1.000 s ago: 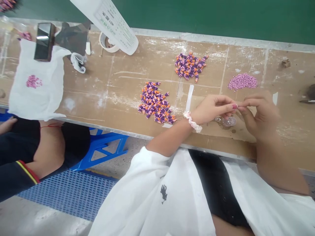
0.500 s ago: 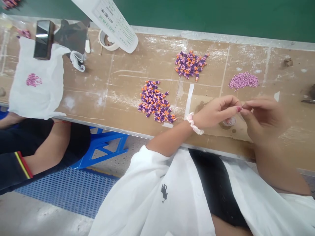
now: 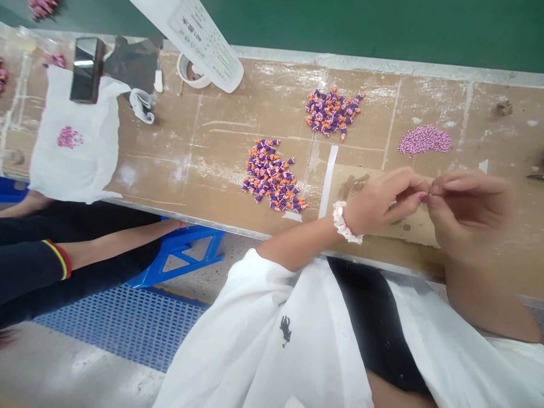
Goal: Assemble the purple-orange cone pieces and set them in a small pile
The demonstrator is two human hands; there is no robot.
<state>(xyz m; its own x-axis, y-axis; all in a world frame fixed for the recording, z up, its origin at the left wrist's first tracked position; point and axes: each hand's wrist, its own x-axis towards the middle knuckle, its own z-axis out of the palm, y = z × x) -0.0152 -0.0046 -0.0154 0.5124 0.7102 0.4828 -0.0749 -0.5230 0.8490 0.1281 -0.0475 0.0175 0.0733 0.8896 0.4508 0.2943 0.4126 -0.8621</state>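
Observation:
My left hand (image 3: 385,198), with a pale scrunchie (image 3: 346,222) at the wrist, is closed in a pinch. Its fingertips meet those of my right hand (image 3: 474,207), also pinched and slightly blurred. A reddish spot shows at the left fingertips; whether it is a held piece or a painted nail, I cannot tell. Both hands are above a brown cardboard sheet (image 3: 419,235) with dark wet-looking stains. Beyond them lies a heap of tiny pink pieces (image 3: 425,140). Left of my hands are two piles of small purple, orange and pink figures (image 3: 272,178), the farther pile (image 3: 334,113) near the back.
A large white bottle (image 3: 208,48) leans across the back edge beside a tape roll (image 3: 183,68). Farther left are a dark shiny box-like object (image 3: 87,71) and a white cloth (image 3: 76,170) bearing pink bits. A co-worker's arm (image 3: 114,249) rests near a blue stool (image 3: 187,249).
The view has shifted slightly left. My joined fingertips moved a little right, and a small clear round container seen under my left hand is now hidden. The co-worker's arm has stretched out toward the stool.

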